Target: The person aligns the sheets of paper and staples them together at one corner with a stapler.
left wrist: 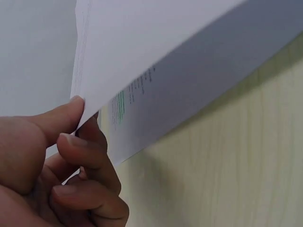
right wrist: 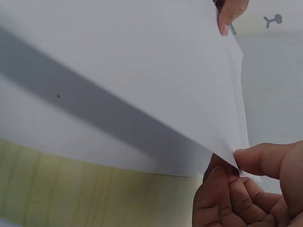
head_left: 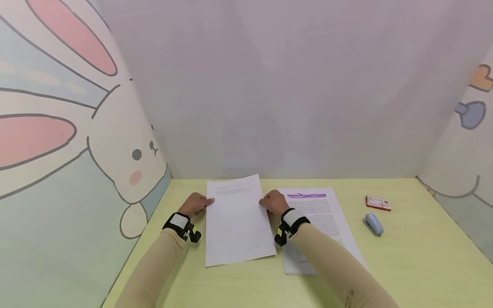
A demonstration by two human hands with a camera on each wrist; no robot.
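Both hands hold a white sheet of paper (head_left: 236,226) by its opposite long edges, with a few printed lines near its top. My left hand (head_left: 197,203) pinches the left edge between thumb and fingers. On the right edge, my right hand (head_left: 275,202) does the same, its fingers curled beneath. The wrist views show the sheet raised over another paper (left wrist: 194,94), which bears print and green marks. Beside the right hand lies a printed stack of paper (head_left: 321,218) with a purple scribble across its top, partly covered by the right forearm.
A light blue stapler (head_left: 372,224) lies on the table to the right. Just behind it is a small red and white box (head_left: 378,203). A pale wall (head_left: 292,94) rises at the table's back edge, and a rabbit-print panel (head_left: 111,141) borders the left side.
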